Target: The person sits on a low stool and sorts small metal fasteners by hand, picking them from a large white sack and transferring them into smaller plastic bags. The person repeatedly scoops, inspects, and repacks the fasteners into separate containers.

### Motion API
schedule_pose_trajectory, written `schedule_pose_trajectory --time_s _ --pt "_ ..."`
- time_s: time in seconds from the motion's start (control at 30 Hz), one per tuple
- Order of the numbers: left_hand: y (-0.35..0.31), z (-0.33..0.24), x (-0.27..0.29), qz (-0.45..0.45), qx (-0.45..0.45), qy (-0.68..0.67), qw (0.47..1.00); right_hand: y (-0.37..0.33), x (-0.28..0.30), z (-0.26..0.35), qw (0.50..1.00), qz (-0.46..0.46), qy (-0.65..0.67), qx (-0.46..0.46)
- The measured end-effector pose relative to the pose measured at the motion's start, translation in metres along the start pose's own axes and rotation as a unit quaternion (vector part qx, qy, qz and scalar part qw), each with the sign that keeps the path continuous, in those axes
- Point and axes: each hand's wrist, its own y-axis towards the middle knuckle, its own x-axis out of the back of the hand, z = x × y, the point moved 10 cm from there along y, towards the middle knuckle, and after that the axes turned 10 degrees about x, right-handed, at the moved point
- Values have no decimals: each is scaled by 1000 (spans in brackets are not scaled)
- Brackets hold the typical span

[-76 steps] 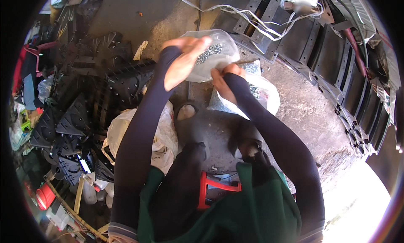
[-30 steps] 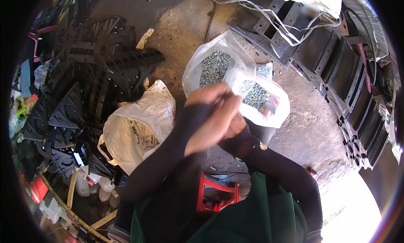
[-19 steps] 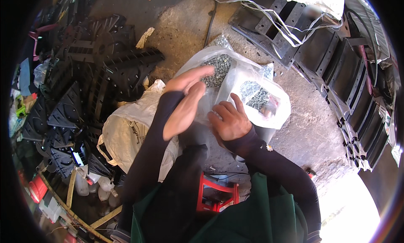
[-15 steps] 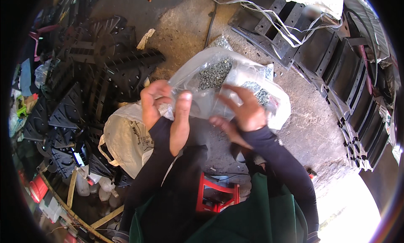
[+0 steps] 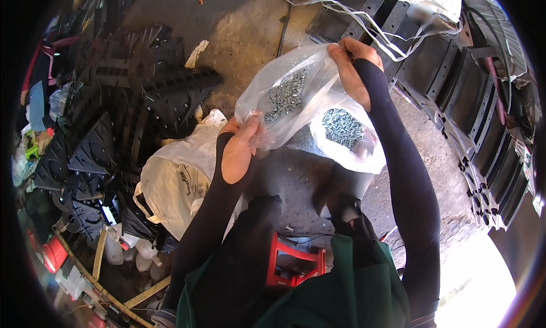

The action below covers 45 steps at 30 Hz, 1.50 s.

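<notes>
A clear plastic bag (image 5: 318,81) is stretched between my two hands. My left hand (image 5: 242,143) pinches its near left edge. At the far right, my right hand (image 5: 357,63) grips the bag's upper rim between thumb and fingers. Through the film I see a heap of small metal nuts (image 5: 286,95). Just to the right and nearer me, a white bag (image 5: 372,157) stands with its mouth wide, holding many silvery screws (image 5: 341,127). Beside my left forearm slumps a cream woven sack (image 5: 165,180) with a handle.
Black metal brackets (image 5: 94,149) are piled at the left. Long dark perforated metal parts (image 5: 455,100) are stacked along the right, with white strapping (image 5: 392,49) over them. A red stool (image 5: 296,262) is between my legs. A yellowish frame (image 5: 108,288) lies lower left.
My right hand has moved up and right and now holds the clear bag's rim. My left hand has closed on its near edge. The screws in the white bag now show more fully.
</notes>
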Motion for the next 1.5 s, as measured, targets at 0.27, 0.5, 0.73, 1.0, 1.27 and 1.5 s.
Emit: schedule_pose_trajectory --time_s 0.27,0.5,0.73,1.0,1.27,1.5 --pt "-2 -1 16 -76 -34 3 997 -39 -46 14 966 173 170 -89" --pt "-11 5 28 -146 -51 67 986 -39 -23 25 986 104 122 -39" --pt "-14 -18 23 -177 -103 129 970 -47 3 21 999 15 13 -45" --pt "-27 -30 -3 -176 -151 217 948 -61 7 110 947 -43 -44 314" --pt "-24 -1 -15 -123 -95 277 948 -50 -138 -38 951 247 -127 135" --pt "-17 -10 -20 -97 -133 238 957 -45 -154 -74 970 152 -31 190"
